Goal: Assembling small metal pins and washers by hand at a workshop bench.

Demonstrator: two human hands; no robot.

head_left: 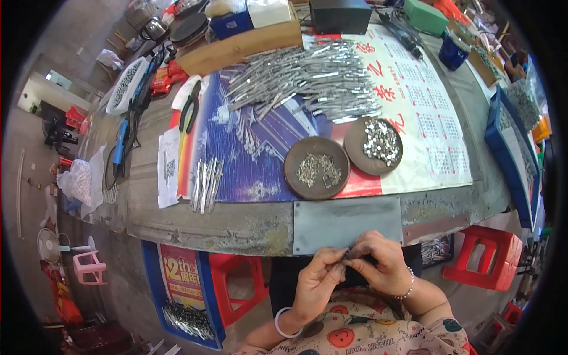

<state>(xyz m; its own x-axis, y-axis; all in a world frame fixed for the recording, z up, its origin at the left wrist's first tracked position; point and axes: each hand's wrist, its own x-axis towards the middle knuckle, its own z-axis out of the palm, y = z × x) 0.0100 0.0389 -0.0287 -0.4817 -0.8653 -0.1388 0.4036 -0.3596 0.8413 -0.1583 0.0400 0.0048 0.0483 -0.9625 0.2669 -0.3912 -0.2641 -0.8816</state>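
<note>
My left hand and my right hand meet at the table's front edge, fingertips pinched together. Whatever they hold between them is small, dark and mostly hidden by the fingers. Just beyond lies a grey metal plate on the table edge. Past it stand two round brown dishes: the left dish holds small thin metal bits, and the right dish holds shiny silvery pieces. A small group of slim metal strips lies to the left, partly over the poster's edge.
A large heap of metal strips covers the poster. Black-handled pliers and a blue-handled tool lie at left. A blue tray leans at the right edge. Red stools stand below the table, beside a blue bin.
</note>
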